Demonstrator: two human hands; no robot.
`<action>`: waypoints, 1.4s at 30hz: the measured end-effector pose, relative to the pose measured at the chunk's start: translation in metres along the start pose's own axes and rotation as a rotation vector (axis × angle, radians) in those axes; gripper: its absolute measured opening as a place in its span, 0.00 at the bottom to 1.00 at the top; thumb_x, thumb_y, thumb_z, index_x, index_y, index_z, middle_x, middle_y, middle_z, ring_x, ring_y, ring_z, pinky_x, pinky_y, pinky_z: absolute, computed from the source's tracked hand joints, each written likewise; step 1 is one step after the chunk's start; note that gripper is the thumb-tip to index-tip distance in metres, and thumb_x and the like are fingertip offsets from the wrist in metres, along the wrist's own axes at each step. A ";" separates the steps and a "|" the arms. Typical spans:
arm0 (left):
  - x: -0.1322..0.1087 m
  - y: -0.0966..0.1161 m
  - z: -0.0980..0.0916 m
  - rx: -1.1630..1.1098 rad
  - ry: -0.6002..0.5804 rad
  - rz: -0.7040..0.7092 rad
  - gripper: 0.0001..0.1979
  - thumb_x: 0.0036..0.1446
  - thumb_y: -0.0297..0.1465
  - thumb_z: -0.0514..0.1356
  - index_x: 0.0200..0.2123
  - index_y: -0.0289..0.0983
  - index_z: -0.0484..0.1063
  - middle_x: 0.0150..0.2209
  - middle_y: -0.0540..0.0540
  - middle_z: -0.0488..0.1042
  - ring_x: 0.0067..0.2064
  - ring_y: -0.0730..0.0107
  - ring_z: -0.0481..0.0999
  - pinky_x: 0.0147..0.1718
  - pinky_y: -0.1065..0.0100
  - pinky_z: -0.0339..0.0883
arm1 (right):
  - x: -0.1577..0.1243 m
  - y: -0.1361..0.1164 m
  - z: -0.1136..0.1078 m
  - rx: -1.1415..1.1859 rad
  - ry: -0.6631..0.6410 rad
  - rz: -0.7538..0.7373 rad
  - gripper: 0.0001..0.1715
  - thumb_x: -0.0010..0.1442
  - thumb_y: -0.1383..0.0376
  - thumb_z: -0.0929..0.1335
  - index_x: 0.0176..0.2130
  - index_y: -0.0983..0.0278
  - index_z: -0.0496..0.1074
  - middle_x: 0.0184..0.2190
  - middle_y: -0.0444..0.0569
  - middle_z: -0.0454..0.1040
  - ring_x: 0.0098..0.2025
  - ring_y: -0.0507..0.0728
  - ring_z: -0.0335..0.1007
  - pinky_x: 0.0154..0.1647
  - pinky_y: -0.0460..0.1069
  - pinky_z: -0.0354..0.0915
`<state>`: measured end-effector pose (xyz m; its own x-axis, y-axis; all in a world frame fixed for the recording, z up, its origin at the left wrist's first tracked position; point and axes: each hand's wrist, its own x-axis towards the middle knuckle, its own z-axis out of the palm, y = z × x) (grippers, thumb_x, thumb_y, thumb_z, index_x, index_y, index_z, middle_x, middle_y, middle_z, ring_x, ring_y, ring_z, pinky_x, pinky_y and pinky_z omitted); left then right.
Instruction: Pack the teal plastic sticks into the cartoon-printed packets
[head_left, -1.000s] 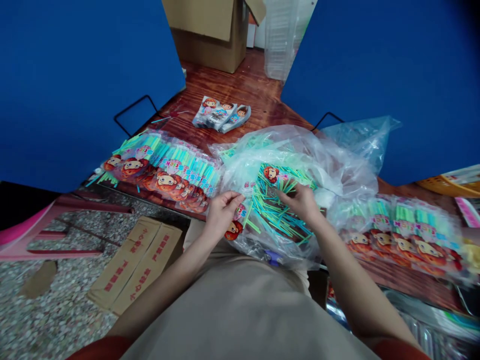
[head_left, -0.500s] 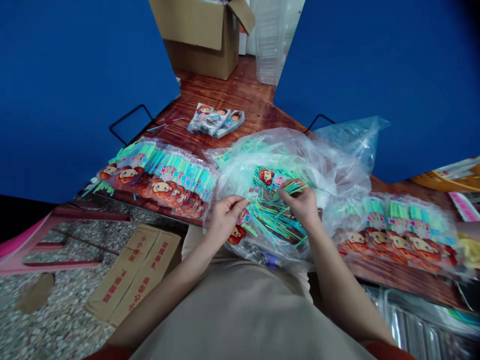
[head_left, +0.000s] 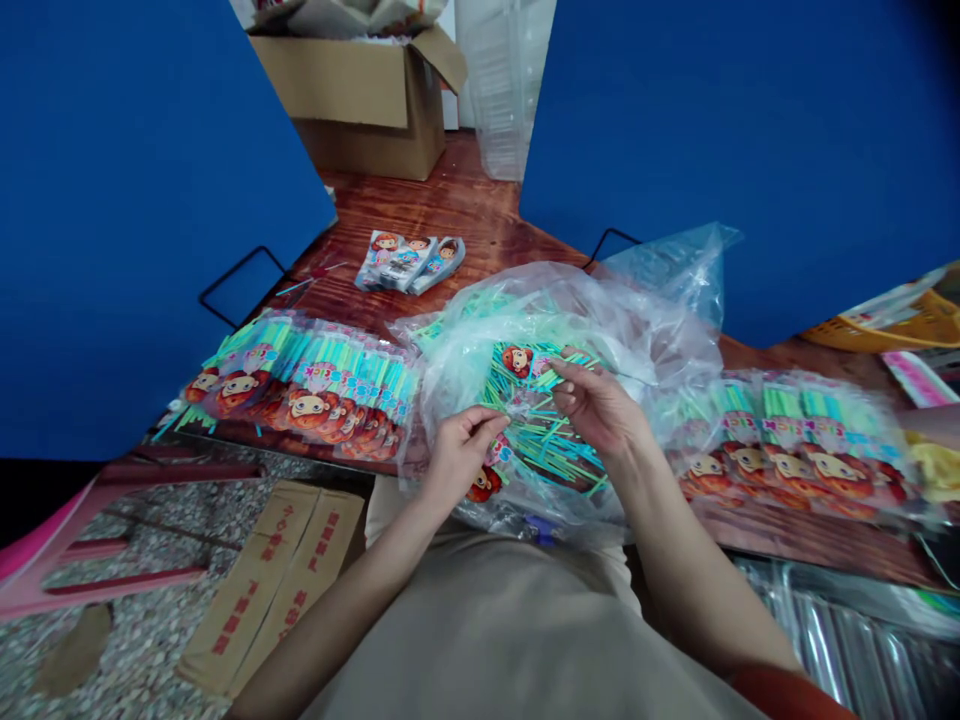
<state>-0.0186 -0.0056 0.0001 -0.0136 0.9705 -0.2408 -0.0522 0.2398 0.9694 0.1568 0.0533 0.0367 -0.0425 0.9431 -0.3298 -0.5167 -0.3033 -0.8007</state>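
The loose green and blue straws [head_left: 570, 455] are heaped in an opened clear bag [head_left: 622, 335], taken here as the clock's centre, with twelve away from the person. By the left hand [head_left: 459, 455], at eight o'clock over the bag, a printed packet [head_left: 485, 484] is held in a grip closed between thumb and forefinger. The right hand [head_left: 600, 405] is poised over the straws at three o'clock, its grip drawn nearly together; whether a straw is pinched there cannot be told. Between the two grips a narrow gap is left, and beneath it the straws are seen. A printed card [head_left: 517, 360] is laid on the heap near eleven. The worktop [head_left: 480, 215] is crowded along its near edge: at nine o'clock a row of filled packets [head_left: 322, 395] is spread almost to that edge, and at three to four another row [head_left: 795, 450] is overlapped partly by the bag's film. Bare wood is shown towards twelve, bounded by blue panels [head_left: 150, 200] at ten and two, with small grey packets [head_left: 409, 262] set at ten to eleven and a cardboard box [head_left: 352, 90] farther back at eleven.
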 end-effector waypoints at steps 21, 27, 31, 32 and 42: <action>0.004 0.000 0.008 0.054 -0.028 0.111 0.08 0.52 0.35 0.66 0.28 0.36 0.78 0.22 0.52 0.71 0.23 0.76 0.65 0.23 0.73 0.60 | 0.001 -0.007 -0.006 0.066 -0.009 0.193 0.24 0.34 0.72 0.82 0.30 0.63 0.71 0.18 0.34 0.68 0.16 0.41 0.56 0.12 0.36 0.49; 0.002 -0.001 0.008 0.097 -0.038 0.191 0.06 0.54 0.33 0.64 0.29 0.37 0.78 0.25 0.50 0.74 0.26 0.73 0.69 0.26 0.72 0.63 | 0.003 -0.004 -0.006 0.154 0.018 0.211 0.23 0.34 0.72 0.82 0.29 0.66 0.71 0.20 0.35 0.69 0.16 0.41 0.58 0.11 0.35 0.50; 0.003 -0.002 0.008 0.090 -0.042 0.161 0.07 0.54 0.34 0.64 0.30 0.37 0.78 0.23 0.52 0.72 0.22 0.75 0.65 0.24 0.72 0.62 | 0.002 -0.003 -0.005 0.221 0.042 0.223 0.24 0.31 0.73 0.82 0.28 0.67 0.71 0.20 0.36 0.70 0.16 0.40 0.59 0.11 0.35 0.51; 0.003 -0.003 0.008 0.089 -0.043 0.152 0.07 0.54 0.35 0.64 0.30 0.37 0.78 0.23 0.52 0.71 0.22 0.75 0.64 0.23 0.72 0.61 | 0.001 -0.003 -0.005 0.229 0.053 0.224 0.24 0.31 0.73 0.83 0.27 0.68 0.71 0.20 0.36 0.70 0.16 0.40 0.59 0.11 0.34 0.51; 0.002 0.000 0.012 0.056 -0.038 0.099 0.07 0.53 0.34 0.65 0.29 0.36 0.77 0.23 0.52 0.71 0.22 0.76 0.64 0.23 0.72 0.61 | -0.004 0.003 -0.002 0.134 0.086 0.011 0.26 0.33 0.69 0.83 0.30 0.62 0.71 0.16 0.32 0.65 0.16 0.42 0.57 0.12 0.36 0.53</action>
<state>-0.0065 -0.0032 -0.0003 0.0224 0.9895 -0.1426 0.0030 0.1425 0.9898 0.1577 0.0479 0.0348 0.0215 0.9230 -0.3842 -0.6267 -0.2870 -0.7245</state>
